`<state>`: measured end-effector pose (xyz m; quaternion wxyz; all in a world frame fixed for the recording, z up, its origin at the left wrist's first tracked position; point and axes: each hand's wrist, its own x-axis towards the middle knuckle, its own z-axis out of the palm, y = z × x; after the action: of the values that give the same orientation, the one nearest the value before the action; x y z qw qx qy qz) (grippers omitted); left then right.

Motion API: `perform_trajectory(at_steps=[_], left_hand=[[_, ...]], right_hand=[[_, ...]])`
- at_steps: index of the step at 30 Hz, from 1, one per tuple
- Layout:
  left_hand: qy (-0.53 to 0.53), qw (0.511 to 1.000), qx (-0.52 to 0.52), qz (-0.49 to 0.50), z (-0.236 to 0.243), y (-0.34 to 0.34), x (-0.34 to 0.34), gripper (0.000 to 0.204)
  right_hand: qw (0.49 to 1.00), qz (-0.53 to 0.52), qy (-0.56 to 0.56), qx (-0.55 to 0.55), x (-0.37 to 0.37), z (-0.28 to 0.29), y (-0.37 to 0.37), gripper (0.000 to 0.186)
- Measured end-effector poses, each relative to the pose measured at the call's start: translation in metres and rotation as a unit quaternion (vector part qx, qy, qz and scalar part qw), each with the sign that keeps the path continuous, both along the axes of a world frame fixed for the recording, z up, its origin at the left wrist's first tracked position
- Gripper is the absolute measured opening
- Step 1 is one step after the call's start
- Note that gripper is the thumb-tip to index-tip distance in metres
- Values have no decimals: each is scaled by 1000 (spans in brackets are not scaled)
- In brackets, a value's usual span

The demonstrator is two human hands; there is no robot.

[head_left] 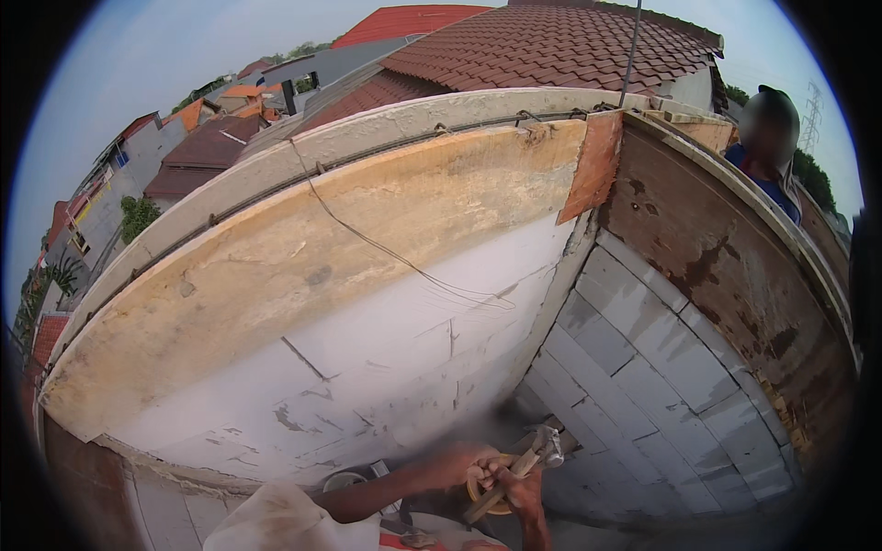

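Low in the view, my right hand (522,487) is closed round the wooden handle of a hammer (528,461). Its metal head points up and to the right, near the block wall. My left hand (473,466) is just left of it, close against the right hand. The left fingers are curled closed, and what they hold, if anything, is hidden. Behind the hands shows part of a round yellow rim (503,507), too covered to name.
A white block wall (404,367) rises ahead, topped by a yellowish formwork board (276,248). A grey block wall (643,386) with a brown board (717,248) stands right. Thin wire (367,234) hangs ahead. A round container (342,481) sits low left. Another person (770,138) is beyond the right wall.
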<state>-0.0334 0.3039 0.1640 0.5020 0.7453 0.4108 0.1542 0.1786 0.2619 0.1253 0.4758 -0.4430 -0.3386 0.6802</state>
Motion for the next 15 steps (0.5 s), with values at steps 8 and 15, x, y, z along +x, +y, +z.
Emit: perform_trajectory(at_steps=[8,15], left_hand=[[-130,985,31,112,134,-6,-41,15],[-181,788,551,206,376,66,-95,16]], right_hand=[[989,-67,-133,-13,-10,-22,-19,27],[956,-147,-115,225,30,113,93,49]])
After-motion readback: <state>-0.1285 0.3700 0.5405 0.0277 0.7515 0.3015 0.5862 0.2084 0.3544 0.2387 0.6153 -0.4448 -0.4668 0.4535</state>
